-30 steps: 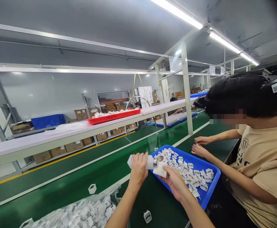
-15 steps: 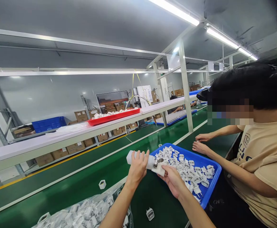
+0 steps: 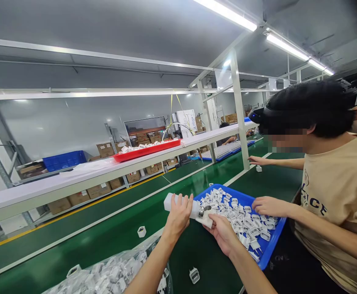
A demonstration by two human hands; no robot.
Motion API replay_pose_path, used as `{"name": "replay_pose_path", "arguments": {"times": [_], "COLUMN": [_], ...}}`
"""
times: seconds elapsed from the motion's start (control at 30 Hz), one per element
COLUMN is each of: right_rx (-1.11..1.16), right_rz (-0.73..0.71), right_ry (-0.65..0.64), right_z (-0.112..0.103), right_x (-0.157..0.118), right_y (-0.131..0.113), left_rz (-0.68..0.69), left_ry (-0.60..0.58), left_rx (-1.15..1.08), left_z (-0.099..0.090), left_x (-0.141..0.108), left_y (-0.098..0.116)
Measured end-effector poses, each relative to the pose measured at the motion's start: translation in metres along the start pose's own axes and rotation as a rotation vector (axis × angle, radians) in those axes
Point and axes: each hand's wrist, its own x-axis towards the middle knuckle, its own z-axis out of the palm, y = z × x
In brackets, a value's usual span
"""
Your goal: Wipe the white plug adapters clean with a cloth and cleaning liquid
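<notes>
My left hand (image 3: 178, 214) is wrapped round a whitish plastic bottle (image 3: 195, 209) with a metal top, tipped on its side toward the right. In my right hand (image 3: 222, 232), thumb and fingers pinch a white cloth (image 3: 204, 219) against the bottle's mouth. Both hands are above the green work surface, beside a blue tray (image 3: 265, 261) of white plug housings (image 3: 239, 218). A single plug housing (image 3: 194, 275) lies below my hands. Under my left forearm sits a clear plastic bag (image 3: 105, 277) full of white housings.
A co-worker (image 3: 334, 196) sits at the right, one hand (image 3: 270, 206) over the tray and the other near a post (image 3: 241, 122). Loose white housings (image 3: 141, 232) rest on the green belt (image 3: 111, 241). A red tray (image 3: 147, 151) stands on the white shelf (image 3: 43, 188).
The co-worker's hands have parted: one now reaches over the blue tray, the other forward, with a white piece lying beside it. The housings on the belt have shifted right. My hands stay nearly still.
</notes>
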Motion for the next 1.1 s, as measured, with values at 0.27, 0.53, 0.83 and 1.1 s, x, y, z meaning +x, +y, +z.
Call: {"name": "replay_pose_path", "arguments": {"times": [0.27,0.53,0.83,1.1], "right_rx": [0.013,0.011,-0.023,-0.082], "right_rz": [0.002,-0.01,-0.091,-0.149], "right_ry": [0.016,0.008,0.036,0.011], "right_z": [0.002,0.002,-0.003,-0.003], "right_x": [0.0,-0.001,0.004,0.008], "right_y": [0.002,0.002,0.004,0.006], "left_rz": [0.012,-0.038,-0.271,-0.599], "left_ry": [-0.008,-0.006,0.003,0.03], "left_rx": [-0.001,-0.057,-0.274,-0.638], "left_z": [-0.002,0.005,0.018,0.056], "left_x": [0.001,-0.001,-0.01,-0.02], "left_y": [-0.002,0.002,0.023,0.055]}}
